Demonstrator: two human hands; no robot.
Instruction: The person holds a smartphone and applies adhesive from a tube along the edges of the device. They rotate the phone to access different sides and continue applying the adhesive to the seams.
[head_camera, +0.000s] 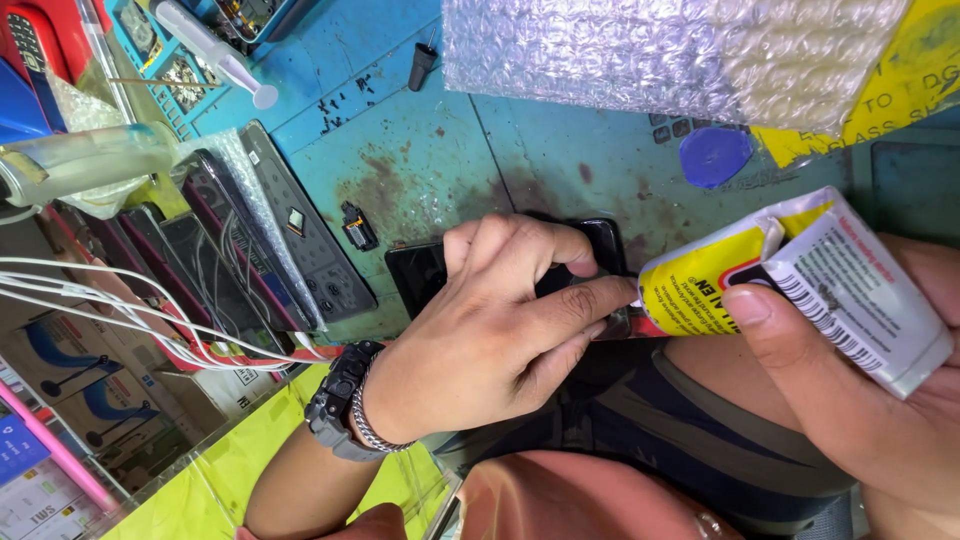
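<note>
My left hand, with a black watch and a metal bracelet at the wrist, presses down on a black phone that lies on the blue work mat. Its fingers curl over the phone's edge. My right hand grips a yellow and white squeeze tube, thumb on its side. The tube's tip meets the phone's edge right beside my left index finger. Most of the phone is hidden under my left hand.
Bubble wrap and a yellow bag lie at the top right, with a blue round pick below. Several phones stack at the left with white wires. A syringe, a small black cap and a small component lie on the mat.
</note>
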